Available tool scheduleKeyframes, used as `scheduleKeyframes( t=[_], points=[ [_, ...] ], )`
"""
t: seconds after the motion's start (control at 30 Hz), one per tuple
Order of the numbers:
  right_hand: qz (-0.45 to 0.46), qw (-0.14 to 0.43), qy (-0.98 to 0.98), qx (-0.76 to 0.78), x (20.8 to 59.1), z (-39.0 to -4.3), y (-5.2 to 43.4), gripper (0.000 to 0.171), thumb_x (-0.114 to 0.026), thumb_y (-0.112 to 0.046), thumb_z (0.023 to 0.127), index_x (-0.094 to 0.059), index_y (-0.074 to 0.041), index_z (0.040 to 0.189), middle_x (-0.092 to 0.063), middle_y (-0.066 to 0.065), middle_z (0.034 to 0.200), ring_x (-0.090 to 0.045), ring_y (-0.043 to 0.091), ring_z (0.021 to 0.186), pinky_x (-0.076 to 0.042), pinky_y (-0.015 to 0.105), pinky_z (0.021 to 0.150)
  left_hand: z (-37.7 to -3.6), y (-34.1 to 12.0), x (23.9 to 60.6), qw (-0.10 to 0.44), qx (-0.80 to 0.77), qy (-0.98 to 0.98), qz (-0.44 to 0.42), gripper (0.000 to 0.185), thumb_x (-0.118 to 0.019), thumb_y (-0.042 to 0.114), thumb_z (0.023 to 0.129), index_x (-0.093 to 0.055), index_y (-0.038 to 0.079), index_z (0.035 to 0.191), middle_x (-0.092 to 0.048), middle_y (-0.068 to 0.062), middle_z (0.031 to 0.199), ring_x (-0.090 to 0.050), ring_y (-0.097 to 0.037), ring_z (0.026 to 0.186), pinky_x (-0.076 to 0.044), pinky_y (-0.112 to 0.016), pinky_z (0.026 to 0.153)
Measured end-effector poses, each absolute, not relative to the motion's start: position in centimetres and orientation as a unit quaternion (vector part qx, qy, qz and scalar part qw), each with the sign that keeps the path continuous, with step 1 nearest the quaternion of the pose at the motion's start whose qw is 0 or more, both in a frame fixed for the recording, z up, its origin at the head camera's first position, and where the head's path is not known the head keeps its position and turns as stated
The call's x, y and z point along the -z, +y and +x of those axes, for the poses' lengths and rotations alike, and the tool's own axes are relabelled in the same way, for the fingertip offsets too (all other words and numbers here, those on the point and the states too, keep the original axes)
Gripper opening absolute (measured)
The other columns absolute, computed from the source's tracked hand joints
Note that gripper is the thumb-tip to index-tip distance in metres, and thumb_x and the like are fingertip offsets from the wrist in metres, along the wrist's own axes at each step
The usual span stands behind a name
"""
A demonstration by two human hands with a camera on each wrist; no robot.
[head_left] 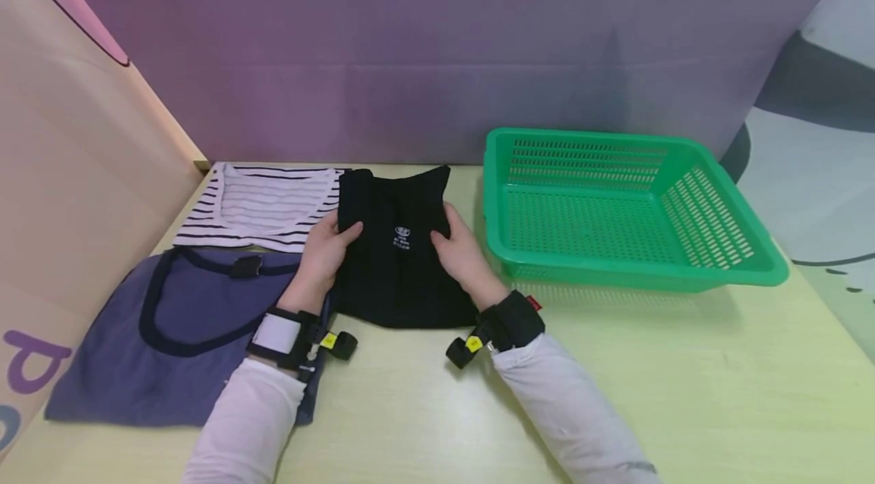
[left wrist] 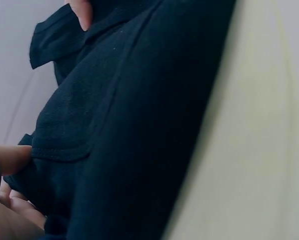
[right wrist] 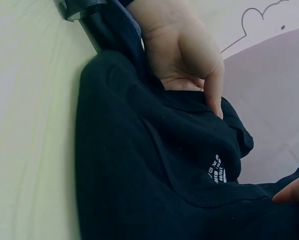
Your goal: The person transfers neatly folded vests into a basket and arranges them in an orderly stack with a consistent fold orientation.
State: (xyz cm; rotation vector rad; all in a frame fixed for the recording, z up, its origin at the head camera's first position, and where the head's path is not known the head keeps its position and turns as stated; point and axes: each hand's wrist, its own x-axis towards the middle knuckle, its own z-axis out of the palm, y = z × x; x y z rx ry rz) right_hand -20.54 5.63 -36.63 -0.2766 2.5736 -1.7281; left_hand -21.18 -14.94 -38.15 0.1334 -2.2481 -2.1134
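Pale worktop (head_left: 683, 393), backed by a purple-grey backdrop (head_left: 410, 51), with printed panels at both sides. Left hand (head_left: 321, 257) and right hand (head_left: 466, 254) each pinch a side edge of a black garment (head_left: 396, 283): left thumb (head_left: 353, 231) and right thumb (head_left: 439, 238) on its front face, other fingers (left wrist: 22, 206) behind the cloth, as the left wrist view shows on that side. Garment is at the middle of the worktop, between a striped shirt and a green basket; its upper corners stick up. Contact of its lower edge with the worktop: cannot tell. Small white print (head_left: 402, 236) on the front, between the thumbs; too small to read.

Further out: black wristbands (head_left: 514, 321) on both wrists, then light sleeves (head_left: 567, 408). White striped shirt (head_left: 273, 199), dark stripes, lies flat at back left, just beside the garment. Blue shirt (head_left: 116, 378), dark neckband (head_left: 152, 309), lies in front of it, left forearm across its right part. Green basket (head_left: 615, 265), perforated, stands to the right of the right hand
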Motion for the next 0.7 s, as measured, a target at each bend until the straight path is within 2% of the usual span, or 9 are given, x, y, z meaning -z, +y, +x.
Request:
scheduleKeyframes(
  t=[0.2, 0.43, 0.57, 0.7],
  points=[
    [-0.106, -0.023, 0.848, 0.519, 35.9, -20.2, 5.7, 0.052, -0.044, -0.006, 0.096, -0.03, -0.001, 0.146, -0.038, 0.019, 0.147, -0.035, 0.031, 0.137, -0.03, 0.043, 0.113, -21.1, -14.8, 37.8, 0.033, 0.698, -0.714, 0.042, 0.038, -0.055, 0.007, 0.095, -0.05, -0.003, 0.132, -0.056, -0.021, 0.129, -0.063, 0.004, 0.076, -0.052, -0.017, 0.073],
    [-0.125, -0.042, 0.849, 0.512, 34.8, -19.7, 5.7, 0.05, -0.044, -0.007, 0.097, -0.031, -0.003, 0.146, -0.041, 0.018, 0.145, -0.039, 0.03, 0.134, -0.031, 0.043, 0.112, -20.9, -14.7, 37.3, 0.055, 0.704, -0.706, 0.045, 0.036, -0.056, 0.006, 0.094, -0.052, -0.003, 0.129, -0.059, -0.017, 0.126, -0.062, 0.003, 0.077, -0.052, -0.017, 0.073],
    [-0.125, -0.051, 0.848, 0.513, 34.2, -19.4, 5.9, 0.05, -0.044, -0.008, 0.097, -0.032, -0.003, 0.146, -0.043, 0.018, 0.144, -0.043, 0.031, 0.131, -0.035, 0.044, 0.109, -20.8, -14.5, 36.8, 0.075, 0.713, -0.696, 0.033, 0.034, -0.056, 0.005, 0.094, -0.053, -0.003, 0.127, -0.066, -0.001, 0.111, -0.063, 0.002, 0.077, -0.052, -0.018, 0.072],
    [-0.125, -0.06, 0.847, 0.514, 33.6, -19.2, 6.1, 0.051, -0.044, -0.009, 0.097, -0.031, -0.003, 0.146, -0.043, 0.018, 0.144, -0.045, 0.032, 0.129, -0.037, 0.045, 0.107, -20.5, -14.4, 36.3, 0.089, 0.723, -0.685, 0.017, 0.032, -0.056, 0.004, 0.093, -0.053, -0.004, 0.124, -0.065, 0.016, 0.092, -0.063, 0.001, 0.076, -0.052, -0.018, 0.07]
  ],
)
